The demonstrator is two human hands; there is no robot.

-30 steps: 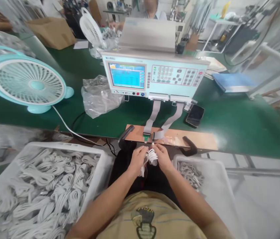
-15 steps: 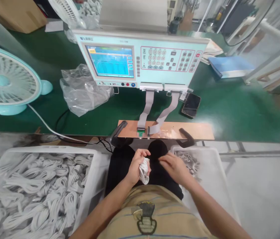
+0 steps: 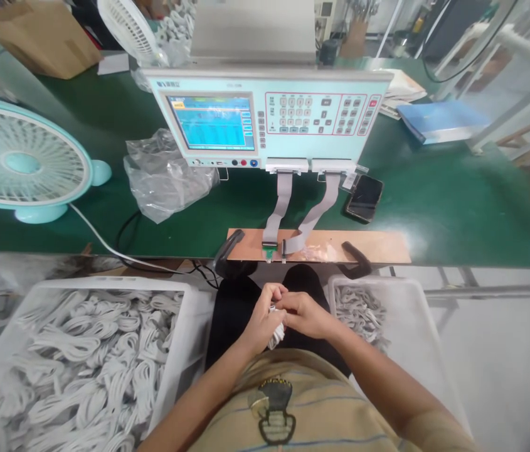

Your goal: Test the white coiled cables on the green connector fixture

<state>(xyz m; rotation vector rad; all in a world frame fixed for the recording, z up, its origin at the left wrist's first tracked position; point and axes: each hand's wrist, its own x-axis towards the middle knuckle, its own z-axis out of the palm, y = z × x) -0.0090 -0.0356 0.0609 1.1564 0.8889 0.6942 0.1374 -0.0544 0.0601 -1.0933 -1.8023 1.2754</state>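
Observation:
Over my lap, my left hand [image 3: 265, 317] is closed around a coiled white cable [image 3: 275, 337]. The lower loops of the coil stick out below the fingers. My right hand [image 3: 306, 315] meets it from the right, its fingertips pinched together on the upper part of the same cable. What exactly lies between those fingertips is mostly hidden. Just above both hands, two small plug ends on grey ribbon cables [image 3: 278, 216] reach the front edge of a copper-coloured board [image 3: 321, 245].
Black clamps [image 3: 229, 254] hold the board to the green table [image 3: 434, 207]. A tester with a lit screen [image 3: 215, 122] stands behind. At left are a fan [image 3: 24, 163] and a bin [image 3: 184, 287] of coiled cables; at right, a phone [image 3: 365, 198] and another bin [image 3: 415, 295] with cables.
My right hand has moved left to my left hand and its fingers have closed at the cable. The left hand still holds the coil. The whole view has shifted slightly.

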